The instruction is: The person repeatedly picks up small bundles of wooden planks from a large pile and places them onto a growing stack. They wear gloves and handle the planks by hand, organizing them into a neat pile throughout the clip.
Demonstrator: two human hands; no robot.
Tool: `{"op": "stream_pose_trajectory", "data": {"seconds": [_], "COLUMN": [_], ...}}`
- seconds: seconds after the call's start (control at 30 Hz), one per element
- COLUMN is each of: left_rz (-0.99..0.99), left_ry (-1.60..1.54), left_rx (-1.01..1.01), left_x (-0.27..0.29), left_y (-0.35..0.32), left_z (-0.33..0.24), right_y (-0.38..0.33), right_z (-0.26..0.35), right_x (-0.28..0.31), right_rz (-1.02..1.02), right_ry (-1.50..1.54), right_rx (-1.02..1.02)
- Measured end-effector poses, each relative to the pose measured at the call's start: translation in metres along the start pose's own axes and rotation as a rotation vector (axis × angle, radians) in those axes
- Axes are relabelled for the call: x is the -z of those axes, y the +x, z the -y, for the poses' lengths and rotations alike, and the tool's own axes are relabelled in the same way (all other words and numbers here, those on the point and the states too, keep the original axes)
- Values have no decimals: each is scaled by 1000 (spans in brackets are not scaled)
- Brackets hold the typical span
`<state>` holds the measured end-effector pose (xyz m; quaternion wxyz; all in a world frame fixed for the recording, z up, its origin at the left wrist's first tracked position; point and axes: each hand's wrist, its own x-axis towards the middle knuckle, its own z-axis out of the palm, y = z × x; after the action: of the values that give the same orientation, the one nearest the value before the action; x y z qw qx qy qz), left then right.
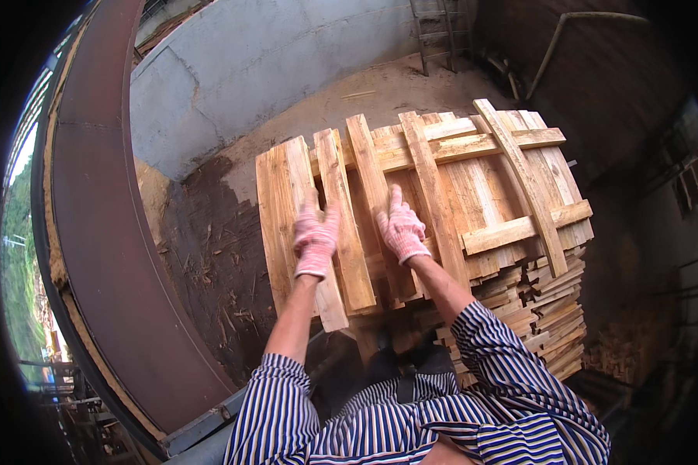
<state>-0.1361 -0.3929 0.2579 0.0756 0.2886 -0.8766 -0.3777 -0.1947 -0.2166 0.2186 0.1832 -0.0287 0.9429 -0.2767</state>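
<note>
The left hand (pixel 316 240), in a pink-and-white glove, is showing blurred above the left end of a stack of wooden boards (pixel 554 310), its thumb standing apart from its spread fingers. It is lying over the gap between a long pale slat (pixel 332 298) and the next slat (pixel 343 225) to the right; whether it is touching either, I cannot tell. The right hand (pixel 402 230), gloved alike, is pointing its index finger away from the body while its other fingers are curling in; it is lying just beside a third slat (pixel 368 167), and I cannot tell whether it is pinching that slat's edge. Farther right, a fourth slat (pixel 436 205) and a bowed slat (pixel 521 186) are lying across the stack, the bowed one crossing a long crosspiece (pixel 469 146) and a shorter crosspiece (pixel 496 235). Striped sleeves (pixel 275 403) are covering the upper forearms. A reddish-brown beam (pixel 105 194) is curving along the left, and a grey wall (pixel 264 70) is standing beyond the stack.
</note>
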Motion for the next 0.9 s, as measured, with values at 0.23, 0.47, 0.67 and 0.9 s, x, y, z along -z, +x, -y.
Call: {"op": "stream_pose_trajectory", "data": {"seconds": [0.23, 0.47, 0.67, 0.9], "left_rz": [-10, 96, 167, 343], "left_ry": [62, -275, -347, -566], "left_rx": [262, 141, 161, 219], "left_x": [62, 42, 47, 89], "left_y": [92, 109, 109, 100], "left_z": [150, 218, 195, 176], "right_y": [47, 13, 28, 35], "right_z": [-34, 7, 14, -48], "right_x": [-10, -45, -34, 54], "right_rz": [-29, 73, 89, -175], "right_ry": [314, 240, 128, -302], "right_rx": [108, 179, 269, -76]}}
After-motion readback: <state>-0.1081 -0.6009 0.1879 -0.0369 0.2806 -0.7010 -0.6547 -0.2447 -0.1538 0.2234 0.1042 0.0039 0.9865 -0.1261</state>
